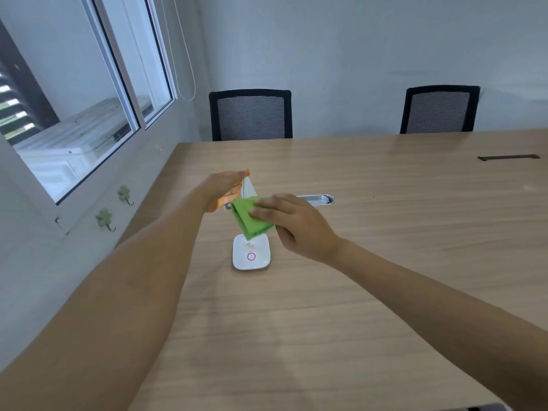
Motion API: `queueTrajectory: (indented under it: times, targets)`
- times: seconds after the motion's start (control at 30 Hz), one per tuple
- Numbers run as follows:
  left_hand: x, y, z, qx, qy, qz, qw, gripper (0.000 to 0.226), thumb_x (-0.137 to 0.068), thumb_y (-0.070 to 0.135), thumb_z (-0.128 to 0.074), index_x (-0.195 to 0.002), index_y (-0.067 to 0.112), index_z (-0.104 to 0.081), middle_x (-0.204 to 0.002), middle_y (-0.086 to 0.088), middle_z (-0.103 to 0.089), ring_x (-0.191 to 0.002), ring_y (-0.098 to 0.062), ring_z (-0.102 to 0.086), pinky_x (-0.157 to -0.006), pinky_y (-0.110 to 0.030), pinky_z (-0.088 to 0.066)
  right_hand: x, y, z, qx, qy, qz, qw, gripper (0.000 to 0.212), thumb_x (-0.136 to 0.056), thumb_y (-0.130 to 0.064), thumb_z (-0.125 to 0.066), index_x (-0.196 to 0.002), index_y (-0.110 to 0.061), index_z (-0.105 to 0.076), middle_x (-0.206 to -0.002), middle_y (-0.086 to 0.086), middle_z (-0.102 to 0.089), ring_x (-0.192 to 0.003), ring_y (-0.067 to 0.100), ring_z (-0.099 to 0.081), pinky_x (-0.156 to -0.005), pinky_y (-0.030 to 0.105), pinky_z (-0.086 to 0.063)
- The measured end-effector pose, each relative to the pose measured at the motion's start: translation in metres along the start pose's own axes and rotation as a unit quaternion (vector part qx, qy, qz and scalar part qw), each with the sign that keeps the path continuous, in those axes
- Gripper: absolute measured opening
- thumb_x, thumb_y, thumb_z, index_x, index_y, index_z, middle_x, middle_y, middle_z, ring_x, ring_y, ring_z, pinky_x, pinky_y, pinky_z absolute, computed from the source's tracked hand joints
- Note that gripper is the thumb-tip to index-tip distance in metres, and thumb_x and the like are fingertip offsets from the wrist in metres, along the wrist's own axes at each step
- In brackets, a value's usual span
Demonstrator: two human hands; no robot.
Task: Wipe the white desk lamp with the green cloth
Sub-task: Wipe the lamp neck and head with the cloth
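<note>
- While the single head view was examined, the white desk lamp (251, 253) stood on the wooden table (385, 232) near its left edge, closer to the far-left corner than to the near side; its square base showed a pink ring.
- Left hand (224, 189) was at the lamp's upper end, fingers and thumb curled loosely around the white head, steadying it.
- Right hand (299, 225) pressed the green cloth (250, 216) against the lamp above the base, fingers extended flat on the fabric, thumb hidden beneath.
- Cloth was folded and draped over the lamp arm, covering it.
- Key relation: the lamp's long axis ran from the base up and away toward the left hand; the cloth sat between the two hands, so a stroke would likely follow that axis, the right hand being nearer the base.
- Small specks lay on the base, judged unwiped.
</note>
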State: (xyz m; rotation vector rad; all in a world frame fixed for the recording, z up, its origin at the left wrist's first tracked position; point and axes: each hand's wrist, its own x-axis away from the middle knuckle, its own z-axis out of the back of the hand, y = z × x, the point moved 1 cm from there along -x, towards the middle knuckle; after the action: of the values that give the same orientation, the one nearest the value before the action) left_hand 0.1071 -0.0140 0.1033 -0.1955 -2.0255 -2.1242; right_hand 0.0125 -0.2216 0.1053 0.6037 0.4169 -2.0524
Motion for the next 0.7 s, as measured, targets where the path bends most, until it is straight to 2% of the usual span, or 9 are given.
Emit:
queueTrajectory:
  times: [0.1, 0.2, 0.27, 0.37, 0.43, 0.5, 0.6, 0.63, 0.7]
  targets:
    - [0.0, 0.0, 0.001, 0.007, 0.001, 0.007, 1.0, 0.053, -0.085, 0.031, -0.066, -0.132, 0.007, -0.055, -0.142, -0.007, -0.051, -0.131, -0.022, -0.047, -0.102, -0.031, -0.04, 0.03, -0.005, 0.0, 0.023, 0.018, 0.045, 0.999, 0.043, -0.084, 0.0, -0.041, -0.117, -0.01, -0.067, -0.122, 0.01, -0.068, -0.11, 0.032, -0.062, -0.092, 0.042, -0.052]
    - [0.002, 0.002, 0.002, 0.006, -0.001, 0.014, 1.0, 0.053, -0.085, 0.031, -0.066, -0.131, 0.008, -0.055, -0.14, -0.006, -0.053, -0.131, -0.021, -0.048, -0.098, -0.03, -0.043, 0.054, -0.007, -0.001, 0.06, 0.062, 0.094, 0.992, 0.044, -0.093, -0.006, -0.03, -0.115, -0.016, -0.067, -0.12, 0.003, -0.07, -0.109, 0.025, -0.061, -0.084, 0.036, -0.054]
    - [0.003, 0.004, 0.002, 0.005, -0.003, 0.017, 1.0, 0.052, -0.085, 0.03, -0.066, -0.131, 0.007, -0.055, -0.139, -0.005, -0.054, -0.13, -0.021, -0.049, -0.099, -0.03, -0.043, 0.065, -0.004, -0.003, 0.085, 0.102, 0.128, 0.983, 0.041, -0.095, -0.006, -0.031, -0.113, -0.019, -0.066, -0.115, 0.001, -0.073, -0.106, 0.022, -0.06, -0.082, 0.033, -0.054]
    - [0.002, 0.004, 0.003, 0.008, -0.009, 0.015, 1.0, 0.05, -0.085, 0.028, -0.067, -0.129, 0.008, -0.057, -0.139, -0.004, -0.055, -0.131, -0.02, -0.049, -0.105, -0.031, -0.041, 0.073, 0.009, -0.013, 0.111, 0.125, 0.1, 0.981, 0.038, -0.095, -0.005, -0.031, -0.114, -0.019, -0.061, -0.111, 0.005, -0.074, -0.105, 0.022, -0.058, -0.084, 0.032, -0.052]
    - [0.002, 0.004, 0.003, 0.005, -0.008, 0.015, 1.0, 0.05, -0.085, 0.029, -0.066, -0.13, 0.009, -0.056, -0.139, -0.003, -0.055, -0.131, -0.019, -0.049, -0.104, -0.03, -0.042, 0.074, 0.021, -0.024, 0.11, 0.095, 0.039, 0.989, 0.038, -0.093, -0.004, -0.029, -0.115, -0.017, -0.057, -0.111, 0.007, -0.074, -0.106, 0.022, -0.055, -0.086, 0.033, -0.051]
    - [0.001, 0.003, 0.005, 0.004, -0.006, 0.015, 1.0, 0.054, -0.085, 0.033, -0.065, -0.133, 0.011, -0.053, -0.142, -0.003, -0.053, -0.132, -0.02, -0.049, -0.107, -0.031, -0.042, 0.073, 0.031, -0.04, 0.103, 0.035, -0.019, 0.994, 0.038, -0.084, -0.003, -0.035, -0.114, -0.017, -0.053, -0.111, 0.007, -0.073, -0.105, 0.023, -0.054, -0.086, 0.033, -0.048]
    - [0.002, -0.008, 0.01, 0.011, 0.007, 0.015, 1.0, 0.056, -0.088, 0.047, -0.055, -0.137, 0.019, -0.05, -0.14, 0.0, -0.052, -0.128, -0.019, -0.05, -0.109, -0.036, -0.04, 0.067, 0.042, -0.063, 0.091, -0.056, -0.092, 0.99, 0.045, -0.07, -0.004, -0.039, -0.108, -0.017, -0.06, -0.104, 0.003, -0.073, -0.094, 0.025, -0.066, -0.08, 0.029, -0.047]
    - [0.002, -0.017, 0.013, -0.005, 0.016, 0.014, 1.0, 0.056, -0.09, 0.05, -0.049, -0.137, 0.02, -0.05, -0.135, 0.0, -0.053, -0.122, -0.018, -0.051, -0.107, -0.035, -0.041, 0.065, 0.045, -0.071, 0.082, -0.082, -0.116, 0.987, 0.046, -0.068, -0.004, -0.041, -0.106, -0.016, -0.063, -0.103, 0.003, -0.073, -0.09, 0.025, -0.068, -0.078, 0.03, -0.048]
    - [0.004, -0.044, 0.021, -0.143, 0.05, 0.002, 0.988, 0.056, -0.091, 0.053, -0.044, -0.134, 0.019, -0.054, -0.127, -0.001, -0.057, -0.113, -0.019, -0.054, -0.104, -0.036, -0.042, 0.059, 0.05, -0.084, 0.06, -0.125, -0.155, 0.978, 0.049, -0.06, 0.0, -0.048, -0.104, -0.015, -0.067, -0.102, 0.005, -0.073, -0.089, 0.026, -0.07, -0.074, 0.029, -0.055]
